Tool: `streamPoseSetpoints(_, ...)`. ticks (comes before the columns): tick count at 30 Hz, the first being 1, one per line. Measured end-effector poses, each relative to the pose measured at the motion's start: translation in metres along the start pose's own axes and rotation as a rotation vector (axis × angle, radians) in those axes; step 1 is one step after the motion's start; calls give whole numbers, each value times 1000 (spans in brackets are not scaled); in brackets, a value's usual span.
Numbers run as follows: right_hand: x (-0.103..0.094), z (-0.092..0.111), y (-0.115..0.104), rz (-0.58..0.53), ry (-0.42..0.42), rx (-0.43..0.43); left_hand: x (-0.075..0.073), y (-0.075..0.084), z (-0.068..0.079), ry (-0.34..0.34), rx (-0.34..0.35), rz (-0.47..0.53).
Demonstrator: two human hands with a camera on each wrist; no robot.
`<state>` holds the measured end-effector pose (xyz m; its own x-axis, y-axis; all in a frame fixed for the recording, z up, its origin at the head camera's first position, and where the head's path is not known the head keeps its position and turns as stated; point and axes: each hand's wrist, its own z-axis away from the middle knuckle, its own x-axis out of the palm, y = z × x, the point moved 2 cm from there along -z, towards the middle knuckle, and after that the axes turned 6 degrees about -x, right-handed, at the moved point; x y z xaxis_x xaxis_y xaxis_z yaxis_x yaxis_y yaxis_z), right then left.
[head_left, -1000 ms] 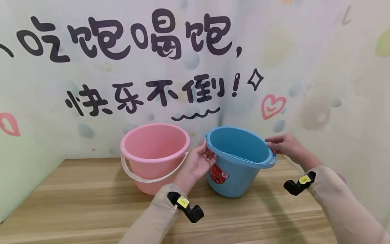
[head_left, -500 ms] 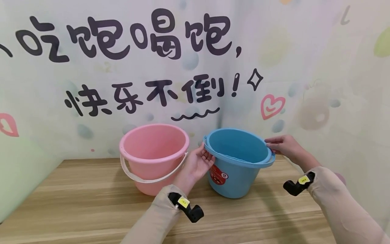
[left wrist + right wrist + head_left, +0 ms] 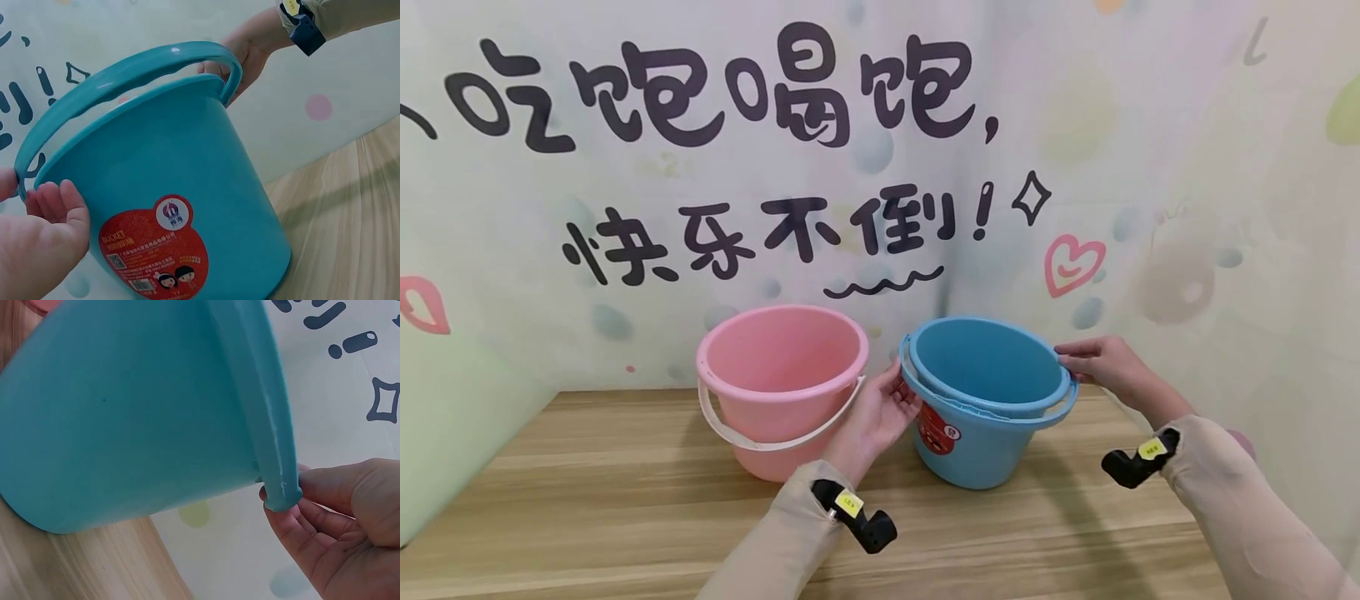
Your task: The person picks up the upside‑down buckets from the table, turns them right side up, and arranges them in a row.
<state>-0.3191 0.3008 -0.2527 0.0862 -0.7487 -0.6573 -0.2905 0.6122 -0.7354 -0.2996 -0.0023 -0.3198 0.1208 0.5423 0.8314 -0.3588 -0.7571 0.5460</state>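
Note:
A blue plastic bucket [image 3: 973, 446] with a round red label [image 3: 153, 247] stands tilted on the table. Its blue handle [image 3: 128, 72] stands off the front of the rim, leaving a gap. My left hand [image 3: 876, 417] is at the handle's left end, thumb on it and fingers curled beneath, seen also in the left wrist view. On the far side my right hand [image 3: 340, 519] pinches the handle's end at the rim between thumb and fingers. Left of the blue bucket stands a pink bucket [image 3: 771, 429], its white handle [image 3: 741, 437] hanging down in front, partly behind my left wrist.
The wooden table [image 3: 587, 508] reaches back to a wall sheet [image 3: 625, 167] printed with large dark characters, hearts and dots. Both buckets stand close to that sheet. Black camera mounts [image 3: 876, 532] stick out from both wrists.
The blue bucket's handle has swung away from the rim toward me, opening a gap. My left hand has shifted slightly down and left; the right hand has hardly moved. The pink bucket stays put.

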Motion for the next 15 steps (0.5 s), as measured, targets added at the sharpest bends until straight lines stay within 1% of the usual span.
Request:
streamPoseSetpoints(5, 1, -2, -1, 21, -8, -3, -11, -2, 0, 17, 5, -4)
streamPoseSetpoints(9, 2, -3, -2, 27, -13, -6, -20, -6, 0, 38, 11, -14)
streamPoseSetpoints(15, 1, 0, -2, 35, -10, -16, -32, -14, -4, 111, 18, -36)
